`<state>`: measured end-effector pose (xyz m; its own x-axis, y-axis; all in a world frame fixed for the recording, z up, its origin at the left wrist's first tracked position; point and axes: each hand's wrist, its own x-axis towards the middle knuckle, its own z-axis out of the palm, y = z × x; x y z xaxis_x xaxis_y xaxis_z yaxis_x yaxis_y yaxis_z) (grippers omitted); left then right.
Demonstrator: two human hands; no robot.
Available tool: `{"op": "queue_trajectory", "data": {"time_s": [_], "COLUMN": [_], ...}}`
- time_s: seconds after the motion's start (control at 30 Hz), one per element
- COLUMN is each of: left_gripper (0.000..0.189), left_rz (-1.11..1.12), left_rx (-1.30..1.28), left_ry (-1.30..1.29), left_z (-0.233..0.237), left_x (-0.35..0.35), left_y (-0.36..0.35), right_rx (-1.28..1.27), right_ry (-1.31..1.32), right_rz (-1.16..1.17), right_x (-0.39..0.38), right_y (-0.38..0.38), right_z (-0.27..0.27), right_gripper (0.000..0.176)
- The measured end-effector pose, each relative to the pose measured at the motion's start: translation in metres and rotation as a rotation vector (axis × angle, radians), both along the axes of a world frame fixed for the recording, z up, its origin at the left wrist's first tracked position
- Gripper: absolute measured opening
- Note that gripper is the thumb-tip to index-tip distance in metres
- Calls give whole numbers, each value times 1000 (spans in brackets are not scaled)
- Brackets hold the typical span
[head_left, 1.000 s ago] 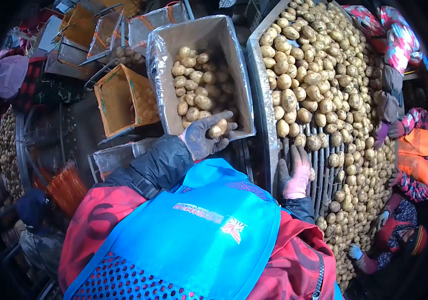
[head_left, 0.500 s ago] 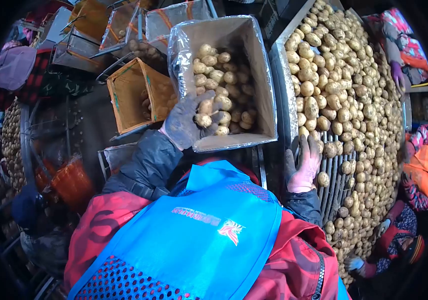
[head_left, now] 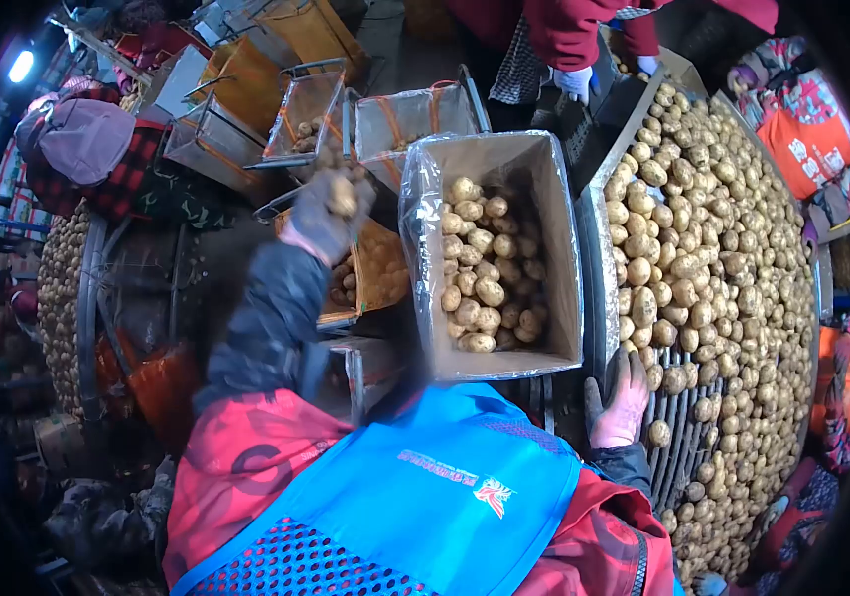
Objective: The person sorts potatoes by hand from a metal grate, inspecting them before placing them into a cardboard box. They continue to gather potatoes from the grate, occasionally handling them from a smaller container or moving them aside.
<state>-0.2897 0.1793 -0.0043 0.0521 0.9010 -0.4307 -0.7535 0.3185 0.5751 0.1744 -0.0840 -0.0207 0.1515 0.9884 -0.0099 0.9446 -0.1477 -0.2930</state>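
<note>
My left hand [head_left: 324, 221], gloved and blurred by motion, holds a potato [head_left: 343, 197] above an orange mesh bag [head_left: 383, 268] that hangs open on a frame. To its right is a cardboard box [head_left: 564, 248] lined with clear plastic, with several potatoes [head_left: 490, 291] inside. My right hand [head_left: 621, 405], in a dirty glove, rests on the metal edge of the sorting table [head_left: 600, 288]. Its fingers are stretched out beside the slatted grate [head_left: 678, 422], and nothing is in them.
Potatoes [head_left: 733, 258] cover much of the table on the right. Several framed bags [head_left: 306, 104] stand beyond my left hand. A co-worker's gloved hand [head_left: 574, 82] is at the far end. Other people work along the right side and at the left.
My left hand has moved from over the cardboard box, left and away, to over the orange bag with a potato in it. My right hand stays at the table's edge. The view has shifted.
</note>
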Motion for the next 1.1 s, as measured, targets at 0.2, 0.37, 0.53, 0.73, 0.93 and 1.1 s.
{"op": "queue_trajectory", "data": {"time_s": [0.2, 0.37, 0.53, 0.73, 0.93, 1.1], "left_gripper": [21, 23, 49, 32, 32, 36], "left_rz": [134, 216, 32, -776, -1919, -2064], "left_rx": [-2, 12, -106, 817, 1108, 1244], "left_ry": [83, 216, 769, 1265, 2151, 2638], "left_z": [20, 28, 41, -13, -77, -112], "left_x": [-41, 3, 52, 130, 178, 187], "left_y": [109, 164, 169, 61, -8, -14], "right_rx": [21, 1, 35, 29, 33, 48], "right_ry": [23, 42, 53, 15, 45, 71], "right_rz": [-12, -33, -11, -16, -31, -61], "right_x": [-2, -1, -1, -3, -2, -2], "right_y": [1, 2, 0, 5, 5, 4], "right_z": [0, 0, -1, 1, 3, 3], "right_gripper": [79, 78, 76, 73, 73, 71]}}
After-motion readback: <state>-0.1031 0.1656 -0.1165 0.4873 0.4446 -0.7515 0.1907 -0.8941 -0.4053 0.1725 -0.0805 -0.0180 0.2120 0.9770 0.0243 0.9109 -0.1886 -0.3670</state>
